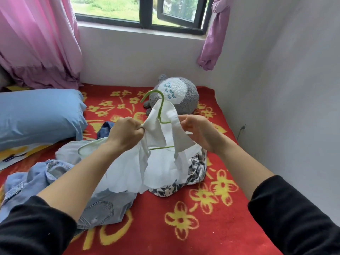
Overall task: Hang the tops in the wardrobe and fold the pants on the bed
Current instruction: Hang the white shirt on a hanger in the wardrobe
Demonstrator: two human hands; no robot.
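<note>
left hand [127,132]: fist closed on the left shoulder of the white top [158,166], the cloth bunched between thumb and curled fingers; black sleeve [33,227] pushed up the forearm.
right hand [197,132]: apart from the left hand, fingertips pinching the right shoulder strap of the white top, palm turned inward.
white top: held up between both hands above the bed, its hem resting on the clothes below.
green hanger [161,107]: wire, inside the white top; the hook sticks out of the neck opening and the bottom bar shows through the front.
patterned garment [197,162]: black and white, under the white top's right side, touching it.
jeans [99,208]: light blue, crumpled, just left of and below the white top.
pale garment [68,153]: left of the white top, behind the left forearm, with a light hanger in it.
dark denim [104,127]: behind the left hand, partly hidden.
plush toy [176,94]: grey and white, behind the white top.
pillow [36,115]: blue, well left of the white top.
blanket [211,218]: red with yellow flowers, beneath the white top and all the clothes.
curtain [36,37]: pink, far left behind the white top.
window [143,13]: dark frame, behind and above the white top.
</note>
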